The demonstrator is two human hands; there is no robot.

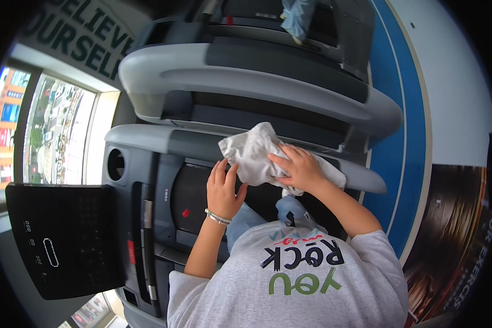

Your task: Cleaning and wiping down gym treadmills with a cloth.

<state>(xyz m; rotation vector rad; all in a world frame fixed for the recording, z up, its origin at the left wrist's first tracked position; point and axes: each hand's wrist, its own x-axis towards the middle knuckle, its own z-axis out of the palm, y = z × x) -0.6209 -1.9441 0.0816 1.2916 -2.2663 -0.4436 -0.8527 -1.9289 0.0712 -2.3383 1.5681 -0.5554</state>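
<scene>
A crumpled white cloth [252, 153] lies draped over the side handrail [197, 142] of a treadmill in front of me. My right hand [302, 169] is on the cloth, fingers bent into its folds and gripping it against the rail. At the cloth's left edge is my left hand [225, 190], its fingers apart and holding nothing. Its fingertips come close to the cloth's corner; whether they touch cannot be told. A beaded bracelet [218, 215] circles my left wrist. The treadmill's console [65, 242] is at the left, its dark screen showing lit digits and an oval track.
Alongside stands a second treadmill with a thick grey handrail [262, 82]. Farther off, a person's leg in jeans [298, 18] shows. A round cup holder [116, 165] and a red safety key [185, 212] are near my left. Windows [57, 127] line the left; blue flooring [387, 135] runs along the right.
</scene>
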